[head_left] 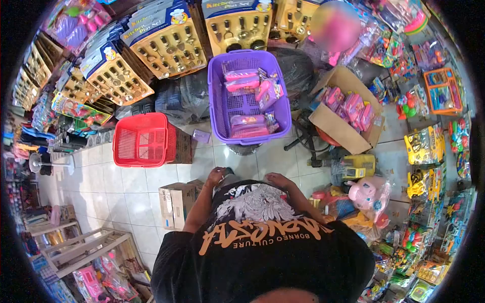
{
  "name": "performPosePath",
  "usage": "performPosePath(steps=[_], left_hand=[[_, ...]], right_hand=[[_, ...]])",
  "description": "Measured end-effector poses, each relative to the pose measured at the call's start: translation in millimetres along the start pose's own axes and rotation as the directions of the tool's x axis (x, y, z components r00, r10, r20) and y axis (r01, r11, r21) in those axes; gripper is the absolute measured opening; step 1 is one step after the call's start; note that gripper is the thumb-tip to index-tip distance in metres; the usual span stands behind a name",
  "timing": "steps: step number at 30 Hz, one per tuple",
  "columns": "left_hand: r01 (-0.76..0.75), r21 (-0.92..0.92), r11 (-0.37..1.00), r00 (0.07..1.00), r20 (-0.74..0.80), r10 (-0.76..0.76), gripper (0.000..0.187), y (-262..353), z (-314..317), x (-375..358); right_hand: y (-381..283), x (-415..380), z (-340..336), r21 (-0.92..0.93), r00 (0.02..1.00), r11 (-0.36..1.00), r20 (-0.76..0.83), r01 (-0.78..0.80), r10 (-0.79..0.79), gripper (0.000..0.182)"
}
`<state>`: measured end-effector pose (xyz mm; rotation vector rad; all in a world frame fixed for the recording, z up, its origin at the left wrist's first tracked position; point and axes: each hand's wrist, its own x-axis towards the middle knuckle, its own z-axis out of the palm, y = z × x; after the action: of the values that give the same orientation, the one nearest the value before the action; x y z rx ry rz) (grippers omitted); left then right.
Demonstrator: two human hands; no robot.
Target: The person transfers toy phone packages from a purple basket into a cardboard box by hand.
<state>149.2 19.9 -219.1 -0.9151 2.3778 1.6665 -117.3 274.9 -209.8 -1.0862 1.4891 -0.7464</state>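
Note:
My left hand [217, 175] is low in front of my body, its fingers curled beside a small dark object that I cannot make out. My right hand [277, 180] hangs near the front of my black shirt [268, 242], fingers loosely bent and holding nothing visible. Ahead of both hands, apart from them, stands a purple plastic basket [215, 108]. Pink packaged toys [242, 81] lie at its far end, a white and purple packet [270, 93] at its right, and more pink packs [248, 125] at its near end.
A red basket [140, 160] stands at the left, near a cardboard box [174, 204]. On the right, an open carton [326, 121] holds several pink packs. Kitchen play sets [169, 48] line the back. A purple packet [201, 136] lies on the tiled floor [121, 189]. Toys hang along the right wall.

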Motion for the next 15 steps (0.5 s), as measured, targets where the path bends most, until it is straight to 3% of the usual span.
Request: performPosePath(steps=[1,2,3,5,7,10,11,13,14,15], left_hand=[[0.177,-0.312,0.934,0.967,-0.121,-0.224,0.031,12,-13,-1],[0.291,-0.603,0.743,0.874,-0.15,-0.463,0.029,20,-23,-2],[0.052,-0.699,0.714,0.894,-0.286,-0.345,0.024,22,-33,-3],[-0.035,-0.646,0.763,0.821,-0.454,-0.346,0.018,62,-68,-3],[-0.24,-0.582,0.777,0.741,-0.627,-0.241,0.016,93,-100,2],[-0.516,-0.447,0.73,0.51,-0.846,-0.157,0.018,169,-139,26],[-0.549,-0.407,0.73,0.49,-0.864,-0.114,0.021,198,-151,33],[-0.596,-0.336,0.73,0.491,-0.871,0.0,0.025,242,-162,53],[-0.613,-0.301,0.73,0.51,-0.857,0.075,0.027,261,-166,66],[-0.604,-0.205,0.77,0.522,-0.832,0.188,0.029,282,-166,75]], right_hand=[[-35,8,-9,0.16,0.993,0.983,-0.055,-0.09,0.1,0.038],[-69,10,-17,0.327,0.973,0.93,-0.097,-0.169,0.211,0.036],[-115,5,-28,0.33,0.968,0.926,-0.1,-0.186,0.23,0.036],[-202,-2,-57,0.511,0.976,0.84,-0.014,-0.181,0.218,0.041],[-233,-1,-82,0.496,0.993,0.86,0.038,-0.117,0.113,0.04],[-297,5,-118,0.491,0.999,0.87,0.008,-0.042,0.043,0.041],[-308,13,-125,0.486,0.999,0.873,0.008,-0.041,0.043,0.041],[-326,37,-132,0.629,0.936,0.751,-0.351,0.202,0.042,0.036],[-325,52,-137,0.623,0.937,0.754,-0.348,0.209,0.028,0.036],[-314,70,-140,0.611,0.87,0.774,-0.461,0.169,0.174,0.034]])
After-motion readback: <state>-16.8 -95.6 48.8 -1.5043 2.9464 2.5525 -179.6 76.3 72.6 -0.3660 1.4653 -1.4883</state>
